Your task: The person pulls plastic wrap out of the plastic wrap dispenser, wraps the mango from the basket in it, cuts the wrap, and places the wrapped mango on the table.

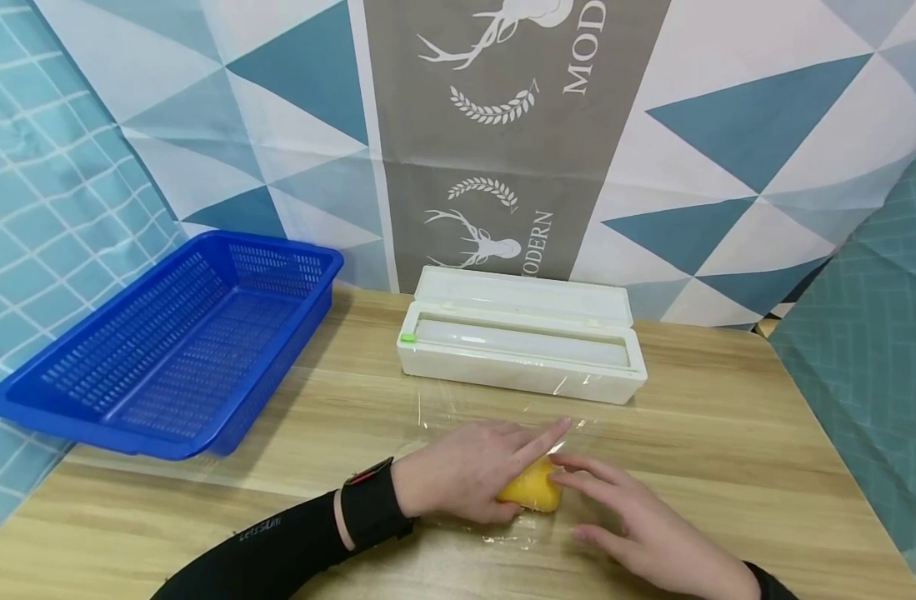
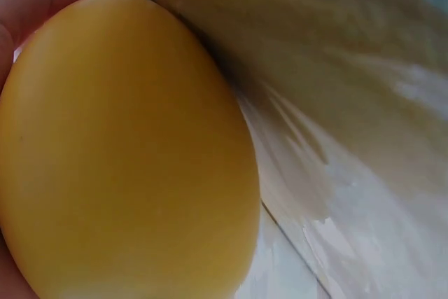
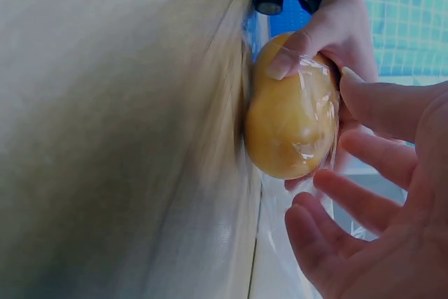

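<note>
A smooth, yellow, rounded fruit point(image 1: 534, 487) lies near the table's front middle, with clear plastic wrap point(image 3: 306, 96) drawn glossily over part of it. My left hand point(image 1: 468, 471) grips it from the left, thumb on one side and fingers over it. In the left wrist view the fruit point(image 2: 133, 152) fills much of the picture, with a small nub at its tip. My right hand point(image 1: 641, 521) is at its right end, fingers loosely spread and fingertips right at the fruit and film. Past the hands, more wrap stretches toward a white dispenser box point(image 1: 521, 379).
The dispenser's lid point(image 1: 525, 296) stands raised at the back, with a roll point(image 1: 521, 342) inside and a green slider point(image 1: 408, 337) at its left end. A blue perforated basket point(image 1: 277, 367) stands at the left. Patterned cloth point(image 1: 300, 108) hangs behind the wooden table point(image 1: 728, 417).
</note>
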`<state>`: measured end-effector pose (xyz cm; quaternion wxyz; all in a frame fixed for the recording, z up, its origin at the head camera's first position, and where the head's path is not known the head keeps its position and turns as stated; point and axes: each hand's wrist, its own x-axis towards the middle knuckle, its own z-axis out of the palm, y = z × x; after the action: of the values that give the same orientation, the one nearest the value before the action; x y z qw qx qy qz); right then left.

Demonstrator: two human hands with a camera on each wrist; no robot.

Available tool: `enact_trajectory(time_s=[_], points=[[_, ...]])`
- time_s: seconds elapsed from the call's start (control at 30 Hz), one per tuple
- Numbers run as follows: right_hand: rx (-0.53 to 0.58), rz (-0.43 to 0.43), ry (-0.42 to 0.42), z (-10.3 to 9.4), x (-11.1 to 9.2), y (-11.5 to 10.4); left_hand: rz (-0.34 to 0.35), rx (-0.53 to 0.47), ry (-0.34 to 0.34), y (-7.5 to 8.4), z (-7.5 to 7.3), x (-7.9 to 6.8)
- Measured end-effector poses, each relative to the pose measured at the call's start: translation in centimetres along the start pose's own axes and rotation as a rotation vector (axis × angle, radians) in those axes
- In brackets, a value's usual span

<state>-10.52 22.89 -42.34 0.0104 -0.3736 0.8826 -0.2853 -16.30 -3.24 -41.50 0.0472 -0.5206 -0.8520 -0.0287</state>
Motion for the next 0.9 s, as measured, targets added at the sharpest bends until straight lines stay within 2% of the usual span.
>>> enact_trajectory(time_s=[0.13,0.27,0.47,0.7,0.9], points=[[-0.063,-0.003,-0.006,0.1,0.6,-0.3,-0.007,-0.030,0.005,-0.1,-0.2,0.0],[-0.059,-0.010,-0.005,0.2,1.4,-0.4,0.005,-0.048,0.020,-0.2,-0.2,0.0],[-0.079,-0.070,0.039,0.3,2.8,-0.5,0.026,-0.040,0.032,-0.1,-0.1,0.1],[-0.111,-0.001,0.043,0.5,4.1,-0.6,0.037,-0.043,0.040,-0.1,-0.3,0.0],[-0.133,0.033,0.099,1.1,5.3,-0.7,0.037,-0.044,0.035,-0.2,-0.5,-0.3]])
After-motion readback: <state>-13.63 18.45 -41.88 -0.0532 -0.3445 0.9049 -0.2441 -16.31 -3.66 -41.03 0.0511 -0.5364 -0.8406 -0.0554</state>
